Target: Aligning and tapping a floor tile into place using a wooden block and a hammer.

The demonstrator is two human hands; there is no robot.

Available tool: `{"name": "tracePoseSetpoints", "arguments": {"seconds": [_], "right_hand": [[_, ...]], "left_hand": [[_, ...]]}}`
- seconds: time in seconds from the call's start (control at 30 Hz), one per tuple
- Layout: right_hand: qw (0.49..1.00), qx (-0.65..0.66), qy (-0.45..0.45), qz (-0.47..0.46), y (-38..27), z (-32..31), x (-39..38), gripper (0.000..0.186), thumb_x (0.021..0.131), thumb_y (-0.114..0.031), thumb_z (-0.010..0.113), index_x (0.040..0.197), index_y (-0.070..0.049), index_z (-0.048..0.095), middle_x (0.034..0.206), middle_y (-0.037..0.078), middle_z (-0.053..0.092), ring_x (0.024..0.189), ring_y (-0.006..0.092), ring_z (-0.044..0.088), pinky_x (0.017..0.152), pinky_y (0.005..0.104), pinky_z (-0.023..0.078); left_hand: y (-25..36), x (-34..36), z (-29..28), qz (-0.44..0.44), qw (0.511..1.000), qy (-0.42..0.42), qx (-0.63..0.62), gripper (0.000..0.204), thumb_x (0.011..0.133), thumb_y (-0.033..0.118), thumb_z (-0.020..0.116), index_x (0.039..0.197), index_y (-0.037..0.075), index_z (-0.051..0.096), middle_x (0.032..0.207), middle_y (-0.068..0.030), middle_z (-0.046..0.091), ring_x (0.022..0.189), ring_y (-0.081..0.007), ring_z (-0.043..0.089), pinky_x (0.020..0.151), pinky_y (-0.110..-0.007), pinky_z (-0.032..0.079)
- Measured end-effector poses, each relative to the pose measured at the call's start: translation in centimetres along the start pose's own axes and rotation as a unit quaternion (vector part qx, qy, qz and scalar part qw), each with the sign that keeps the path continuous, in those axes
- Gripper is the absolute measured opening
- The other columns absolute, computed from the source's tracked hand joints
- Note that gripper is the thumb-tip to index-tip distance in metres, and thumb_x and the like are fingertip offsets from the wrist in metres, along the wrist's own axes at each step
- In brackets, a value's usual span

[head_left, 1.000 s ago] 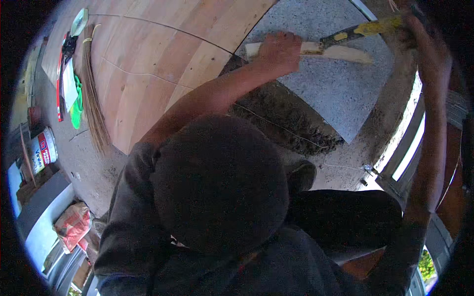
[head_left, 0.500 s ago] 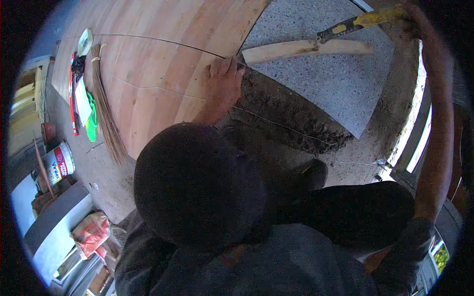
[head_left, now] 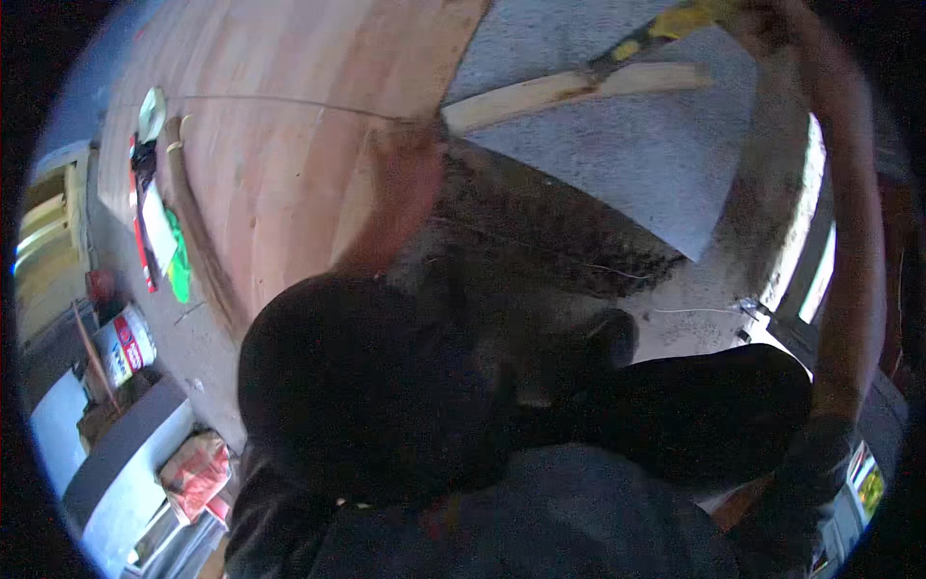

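My left hand (head_left: 410, 159) lies on the wood-patterned tiles (head_left: 299, 145), close to their corner beside the speckled grey slab (head_left: 608, 159). Its fingers are blurred but look flat, with nothing in them. At the upper right, my right hand (head_left: 767, 27) is closed around one end of a long yellow-and-black tool (head_left: 666, 27), whose exact kind I cannot make out. The tool's dark far end meets a pale wooden batten (head_left: 526, 99) lying across the slab. Dark loose mortar or soil (head_left: 550, 207) shows along the slab's near edge, with a thin string over it.
On the left lie a stick broom (head_left: 198, 227), a roll of tape (head_left: 151, 114), a red level-like bar (head_left: 142, 241) and a bright green cloth-like item (head_left: 177, 265). Further left stand a white paint bucket (head_left: 125, 345) and a red-and-pale sack (head_left: 196, 473). My bent knee (head_left: 714, 405) is at the lower right.
The view has shifted a little. My left hand stays on the tiles near the corner and is now blurred. My right hand still holds the tool, its end still at the batten.
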State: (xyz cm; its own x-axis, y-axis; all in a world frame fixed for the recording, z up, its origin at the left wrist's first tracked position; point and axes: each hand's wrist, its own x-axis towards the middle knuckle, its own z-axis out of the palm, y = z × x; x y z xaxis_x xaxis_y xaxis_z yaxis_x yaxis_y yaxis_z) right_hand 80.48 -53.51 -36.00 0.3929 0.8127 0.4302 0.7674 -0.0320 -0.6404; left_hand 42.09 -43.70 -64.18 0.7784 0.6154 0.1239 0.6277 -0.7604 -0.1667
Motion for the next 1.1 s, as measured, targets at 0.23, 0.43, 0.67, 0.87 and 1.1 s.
{"name": "tracePoseSetpoints", "arguments": {"seconds": [0.23, 0.43, 0.67, 0.87, 1.1], "right_hand": [[0.982, -0.114, 0.012, -0.151, -2.9, 1.0, -0.6, 0.055, 0.093, -0.005, 0.069, 0.145, 0.005, 0.050, 0.091, 0.015, 0.071, 0.063, 0.0134, 0.068, 0.047, 0.0243, 0.057], [0.972, -0.144, -0.182, 0.041, -4.7, -1.7, 1.2, 0.052, 0.088, -0.010, 0.075, 0.136, 0.002, 0.060, 0.081, 0.013, 0.072, 0.057, 0.0152, 0.065, 0.046, 0.0299, 0.057], [0.990, -0.058, -0.121, 0.031, -4.9, -0.4, 1.7, 0.056, 0.087, -0.004, 0.069, 0.141, -0.001, 0.059, 0.120, 0.021, 0.072, 0.074, 0.0173, 0.072, 0.068, 0.0314, 0.062], [0.970, -0.187, -0.055, -0.143, -5.1, 0.3, 2.5, 0.061, 0.086, -0.001, 0.069, 0.146, -0.003, 0.056, 0.144, 0.020, 0.060, 0.116, 0.0275, 0.068, 0.095, 0.0337, 0.058], [0.988, -0.074, -0.064, -0.118, -2.8, 1.0, 2.9, 0.062, 0.087, 0.001, 0.069, 0.147, -0.004, 0.055, 0.140, 0.018, 0.062, 0.107, 0.0232, 0.069, 0.082, 0.0322, 0.060]], "left_hand": [[-2.8, 11.5, -11.5, 0.157, 0.975, -0.117, -0.101, 0.049, 0.097, 0.036, 0.066, 0.128, -0.002, 0.064, 0.128, -0.0229, 0.066, 0.123, -0.0406, 0.060, 0.111, -0.052, 0.041], [7.2, 17.6, -9.7, 0.081, 0.963, -0.224, -0.126, 0.066, 0.087, 0.054, 0.073, 0.126, 0.002, 0.065, 0.121, -0.0201, 0.068, 0.118, -0.0377, 0.063, 0.103, -0.053, 0.048], [12.2, 17.0, -3.1, -0.035, 0.971, -0.114, -0.207, 0.060, 0.088, 0.054, 0.071, 0.127, 0.008, 0.067, 0.123, -0.0138, 0.067, 0.122, -0.0337, 0.062, 0.104, -0.055, 0.048], [12.4, 17.4, -2.9, -0.051, 0.966, -0.120, -0.222, 0.049, 0.088, 0.046, 0.070, 0.122, 0.012, 0.070, 0.119, -0.0104, 0.068, 0.117, -0.0303, 0.063, 0.102, -0.051, 0.051], [12.2, 17.0, -4.6, -0.066, 0.961, -0.121, -0.241, 0.047, 0.085, 0.041, 0.075, 0.123, 0.013, 0.070, 0.117, -0.0083, 0.068, 0.116, -0.0297, 0.064, 0.097, -0.048, 0.055]]}}
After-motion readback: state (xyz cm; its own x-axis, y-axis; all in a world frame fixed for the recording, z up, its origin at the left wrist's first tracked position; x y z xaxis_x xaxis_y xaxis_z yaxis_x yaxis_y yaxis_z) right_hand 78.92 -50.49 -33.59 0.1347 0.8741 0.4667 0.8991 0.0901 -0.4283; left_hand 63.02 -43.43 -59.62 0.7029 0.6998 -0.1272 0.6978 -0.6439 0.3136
